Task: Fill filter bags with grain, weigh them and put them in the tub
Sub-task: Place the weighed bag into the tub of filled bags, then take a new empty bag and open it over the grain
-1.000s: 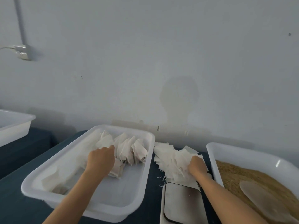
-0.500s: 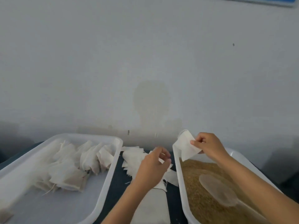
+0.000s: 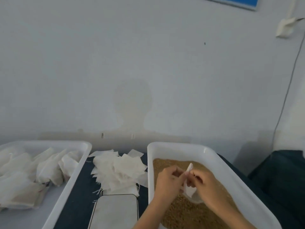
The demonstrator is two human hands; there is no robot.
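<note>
Pinching a single white filter bag (image 3: 189, 180) between them, the left hand (image 3: 168, 179) and the right hand (image 3: 204, 182) are meeting over the middle of the grain tray (image 3: 181, 147). The left hand's fingers are curling round the bag's left edge, and the right hand's thumb and fingers are gripping its right edge, so that the bag is standing nearly upright, its upper corner showing above the fingertips and its lower part hanging just over the grain (image 3: 184, 212). Whether the bag's mouth is being pulled apart cannot be told, since the fingers are covering it. A pale translucent scoop (image 3: 196, 198) is lying on the grain directly beneath the bag, mostly hidden by the right hand. The brown grain is filling the white tray's floor, and both forearms are crossing the tray's near end.

Just to the left of the grain tray, a loose pile of empty filter bags (image 3: 118, 171) is lying on the dark tabletop (image 3: 77, 195), some of them touching the tray's left wall. A flat scale (image 3: 115, 212) with a pale platform and a dark border is sitting in front of that pile, the nearest bags overlapping its far edge. Farther left, a white tub (image 3: 72, 179) is holding a heap of filled bags (image 3: 41, 169), which are leaning against one another at its far end. A plain pale wall (image 3: 148, 63) is rising behind the table, and a thin cable (image 3: 287, 93) is running down it at the right.
</note>
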